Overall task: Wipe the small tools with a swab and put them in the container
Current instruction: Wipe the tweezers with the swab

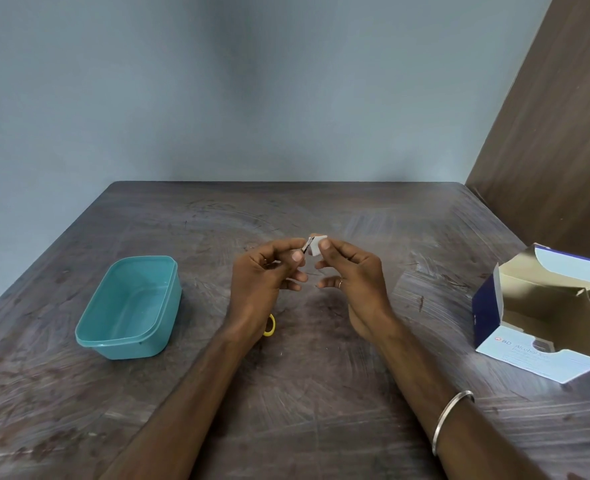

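My left hand (pixel 269 271) pinches a small metal tool (pixel 309 244) between thumb and forefinger, tip poking up. My right hand (pixel 350 271) pinches a white swab (pixel 318 244) against that tip, with its other fingers loosely curled. Both are held above the tabletop (pixel 321 393) at about centre, just past 12 o'clock from my wrists. I can't tell what kind of tool it is; too small and mostly hidden in my fingers.

Doing the wipe well, as I judge it: keep the left grip low on the tool so the working end stays bare, fold the swab round the tip and draw outward along it, then turn the tool to get the other side. Don't touch the cleaned end afterwards. The tip may be sharp, so stroke away from the fingers.

The teal container (pixel 127 310) sits at 9 o'clock from my hands, well apart, lid off. Nothing visible in it, so the drop-in isn't done yet.

Counts:
- tools in hand: one
- swab: one
- container: one
- yellow ring-shaped thing (pixel 270 326): one, peeking out under my left wrist at 6 o'clock; possibly a handle, mostly hidden
- open swab box (pixel 543 327): one, at 3 o'clock near the tabletop edge
- bangle (pixel 451 420): one, on my right forearm
- finger ring (pixel 340 283): one, on my right hand
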### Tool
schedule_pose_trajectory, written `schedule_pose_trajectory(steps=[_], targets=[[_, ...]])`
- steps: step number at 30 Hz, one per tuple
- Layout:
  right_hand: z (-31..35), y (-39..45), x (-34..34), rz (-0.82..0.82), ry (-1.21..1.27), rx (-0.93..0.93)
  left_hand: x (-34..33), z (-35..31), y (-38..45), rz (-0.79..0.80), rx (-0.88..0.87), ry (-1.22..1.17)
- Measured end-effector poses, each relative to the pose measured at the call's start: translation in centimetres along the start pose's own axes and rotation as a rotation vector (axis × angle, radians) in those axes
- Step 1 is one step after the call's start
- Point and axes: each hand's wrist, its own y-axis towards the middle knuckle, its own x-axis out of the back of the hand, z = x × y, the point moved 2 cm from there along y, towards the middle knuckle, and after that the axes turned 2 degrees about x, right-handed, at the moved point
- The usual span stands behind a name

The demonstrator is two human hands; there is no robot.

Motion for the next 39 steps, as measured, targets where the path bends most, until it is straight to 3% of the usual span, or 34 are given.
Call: schedule_pose_trajectory(steps=[14, 23, 29, 39], targets=[[-0.04, -0.01, -0.14, 0.244, 0.045, -0.013, -0.04, -0.06, 0.07, 0.014, 0.007, -0.092], [0.16, -0.11, 0.00, 0.236, -0.022, 0.013, -0.01, 0.31, 0.18, 0.105, 0.083, -0.078], [0.50, 0.06, 0.16, 0.196, 0.018, 0.020, -0.36, 0.73, -0.07, 0.243, 0.230, 0.005], [0.37, 0.20, 0.08, 0.117, -0.038, 0.012, -0.36, 0.51, -0.13, 0.066, 0.006, 0.240]])
